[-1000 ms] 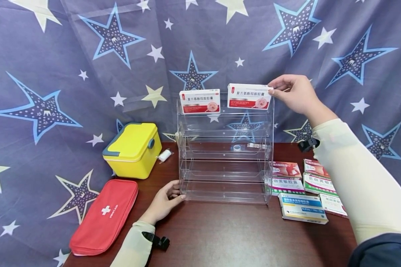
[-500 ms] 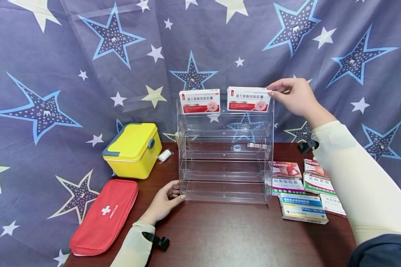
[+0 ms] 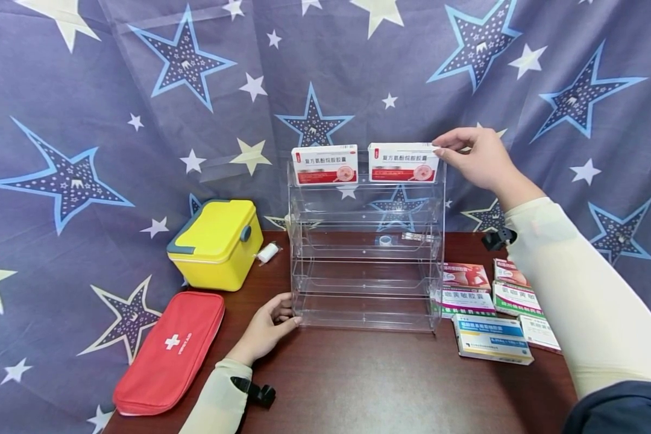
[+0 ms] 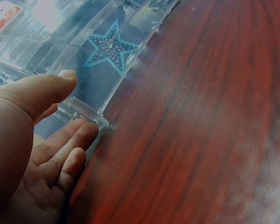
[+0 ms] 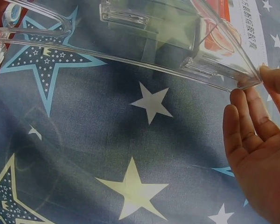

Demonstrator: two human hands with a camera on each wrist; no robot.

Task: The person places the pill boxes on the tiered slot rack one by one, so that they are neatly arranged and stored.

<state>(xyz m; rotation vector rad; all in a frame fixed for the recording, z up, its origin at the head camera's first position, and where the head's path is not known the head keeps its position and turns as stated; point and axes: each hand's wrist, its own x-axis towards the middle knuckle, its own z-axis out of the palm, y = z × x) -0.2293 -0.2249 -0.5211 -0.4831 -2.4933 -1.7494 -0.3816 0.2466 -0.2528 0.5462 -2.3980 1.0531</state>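
Observation:
A clear acrylic tiered display rack (image 3: 363, 288) stands on the table. My left hand (image 3: 268, 325) holds its lower left front corner; in the left wrist view the thumb (image 4: 51, 91) lies over the side and the fingers curl by the foot. On the top tier sit two white-and-red medicine boxes, a left one (image 3: 325, 166) and a right one (image 3: 402, 163). With thumb and fingertips my right hand (image 3: 477, 154) pinches the upper right corner of the right box. The right wrist view shows that box (image 5: 219, 32) behind the clear side panel, partly cut off.
Right of the rack lie several medicine boxes, among them a blue-and-white one (image 3: 492, 339). A yellow case (image 3: 217, 241), a red first-aid pouch (image 3: 168, 352) and a small white wrapped roll (image 3: 267, 252) are on the left. A starred curtain (image 3: 239, 72) hangs behind.
The right medicine box has moved down and levelled out on the top tier, with my right hand still at its corner. My left hand has stayed at the rack.

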